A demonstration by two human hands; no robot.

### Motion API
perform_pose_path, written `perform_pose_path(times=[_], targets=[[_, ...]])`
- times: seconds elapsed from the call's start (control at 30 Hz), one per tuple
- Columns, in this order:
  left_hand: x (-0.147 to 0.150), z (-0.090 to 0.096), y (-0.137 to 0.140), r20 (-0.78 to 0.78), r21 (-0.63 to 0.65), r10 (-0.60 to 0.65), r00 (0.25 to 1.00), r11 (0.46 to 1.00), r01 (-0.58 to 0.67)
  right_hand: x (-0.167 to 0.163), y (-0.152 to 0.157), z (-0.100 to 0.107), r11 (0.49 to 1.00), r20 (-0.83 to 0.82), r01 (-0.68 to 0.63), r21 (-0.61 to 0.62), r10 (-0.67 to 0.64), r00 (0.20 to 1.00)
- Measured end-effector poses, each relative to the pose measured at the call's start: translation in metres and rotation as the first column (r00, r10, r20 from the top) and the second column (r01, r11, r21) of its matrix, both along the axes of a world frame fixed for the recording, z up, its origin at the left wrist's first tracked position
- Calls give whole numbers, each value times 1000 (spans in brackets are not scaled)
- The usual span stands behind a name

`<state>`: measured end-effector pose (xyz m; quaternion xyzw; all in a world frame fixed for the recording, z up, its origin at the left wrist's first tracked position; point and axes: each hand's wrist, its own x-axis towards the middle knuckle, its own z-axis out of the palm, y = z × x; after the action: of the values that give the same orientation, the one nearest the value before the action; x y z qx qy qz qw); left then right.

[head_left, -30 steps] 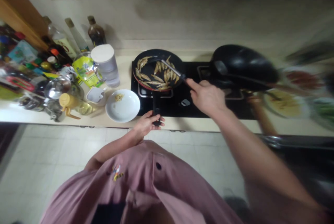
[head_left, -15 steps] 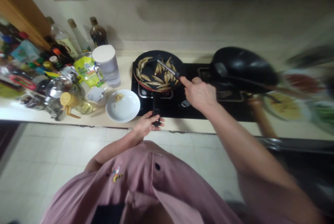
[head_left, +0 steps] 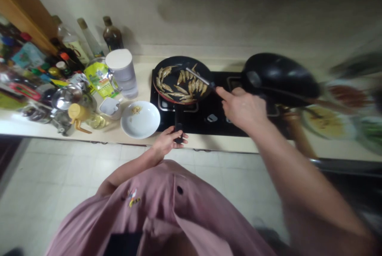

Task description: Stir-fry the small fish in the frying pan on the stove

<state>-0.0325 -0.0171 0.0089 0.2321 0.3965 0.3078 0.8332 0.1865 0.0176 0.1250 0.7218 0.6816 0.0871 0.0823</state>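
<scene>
On the left burner sits a black frying pan point(head_left: 174, 76) with a red outer side. Several small browned fish point(head_left: 196, 85) lie in it, mostly along its left, front and right. My left hand point(head_left: 167, 140) is closed around the end of the pan's black handle point(head_left: 178, 119). From the right, my right hand point(head_left: 243, 109) grips a spatula point(head_left: 203, 79) by its dark handle, index finger stretched along it. The spatula's metal shaft reaches over the fish on the pan's right; its far end is hard to make out.
A white bowl point(head_left: 143, 127) with chopped bits stands left of the pan, near a lidded water pitcher point(head_left: 125, 77), a yellow-topped oil pot point(head_left: 78, 115) and several bottles. A black wok point(head_left: 277, 77) is tilted on the right burner. Plates of food point(head_left: 328, 123) stand farther right.
My right hand has moved right with the spatula, drawing its far end toward the pan's right side. My left hand stays on the pan handle.
</scene>
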Motion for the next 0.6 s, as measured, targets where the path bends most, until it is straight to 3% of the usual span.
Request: perform_pose_path(times=[0.3,0.47,0.6], targets=[[0,-1,-1,4,12,5,1000,1000,-5,-10,14,-17,999,-55,17,31,-15,998],[0,-1,-1,0,10,11,1000,1000,-11,-20,28,-8,999,-52,-19,30,20,998],[0,-2,-1,11,7,9,1000,1000,-9,-20,27,10,999,-22,-35,-26,34,999]])
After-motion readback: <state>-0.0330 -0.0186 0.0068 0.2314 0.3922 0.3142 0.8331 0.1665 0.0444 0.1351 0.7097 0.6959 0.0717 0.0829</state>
